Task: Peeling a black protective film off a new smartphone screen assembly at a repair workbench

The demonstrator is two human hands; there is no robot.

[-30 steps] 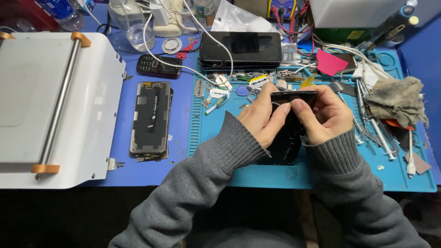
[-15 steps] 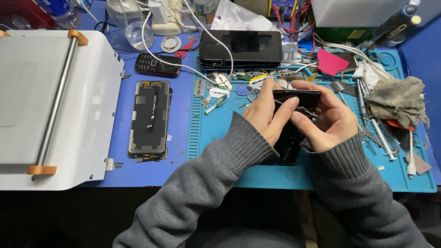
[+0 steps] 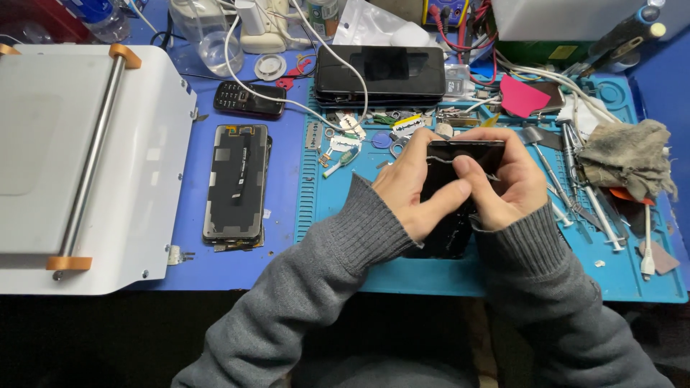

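Both the left hand (image 3: 413, 188) and right hand (image 3: 507, 183) close their fingers around a black phone (image 3: 453, 208) above the blue mat (image 3: 445, 273) on the bench.

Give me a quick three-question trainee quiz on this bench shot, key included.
1. True or false: both hands grip the same dark phone.
2. Which lies nearest the white machine? A) grey rag B) phone screen panel C) pink paper
3. Fill in: the left hand and right hand work above a ____ coloured mat.

Key:
1. True; the thumbs press on its face.
2. B; the phone screen panel lies flat just right of the machine, while the grey rag and the pink paper sit at the far right.
3. Blue.
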